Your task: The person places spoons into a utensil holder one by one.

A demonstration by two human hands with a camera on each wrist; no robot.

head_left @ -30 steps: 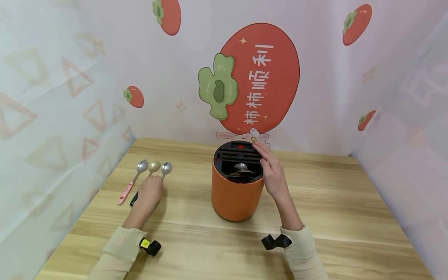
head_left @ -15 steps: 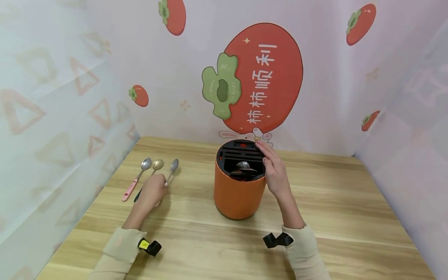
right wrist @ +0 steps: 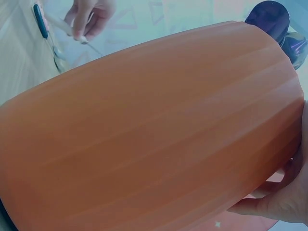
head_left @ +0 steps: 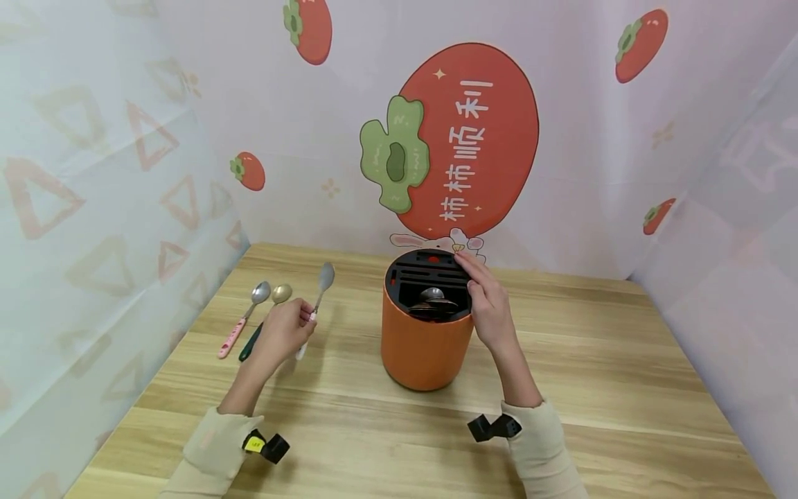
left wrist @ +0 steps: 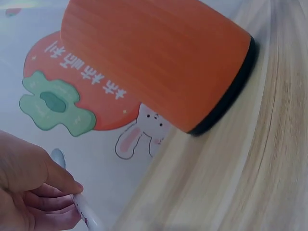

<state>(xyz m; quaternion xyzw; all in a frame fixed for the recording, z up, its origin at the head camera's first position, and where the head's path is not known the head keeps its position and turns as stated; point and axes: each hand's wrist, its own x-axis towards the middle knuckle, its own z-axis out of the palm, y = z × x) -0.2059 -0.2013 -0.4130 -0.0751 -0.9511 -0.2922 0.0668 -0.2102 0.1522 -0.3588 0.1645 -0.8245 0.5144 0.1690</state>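
My left hand (head_left: 283,333) pinches a spoon with a white handle (left wrist: 85,211) between thumb and fingertips. The spoon's silver bowl (head_left: 326,277) points away from me, tilted up over the table. Against the right side of an orange utensil holder (head_left: 424,357) rests my right hand (head_left: 492,312), its fingers stretched along the black top's rim. Several spoons (head_left: 432,296) sit in the holder's large front compartment, with only their bowls showing. Left of my left hand lie a pink-handled spoon (head_left: 232,337) and a dark green-handled spoon (head_left: 251,342) with a golden bowl, partly hidden by the hand.
Narrow slots (head_left: 430,274) run across the back of the holder's black top. The wooden table (head_left: 611,388) ends at a patterned backdrop (head_left: 580,173) behind and at hanging sheets on both sides.
My left hand has picked up the white-handled spoon from beside the other two and moved it slightly right, raising its bowl. My right hand has stayed on the holder.
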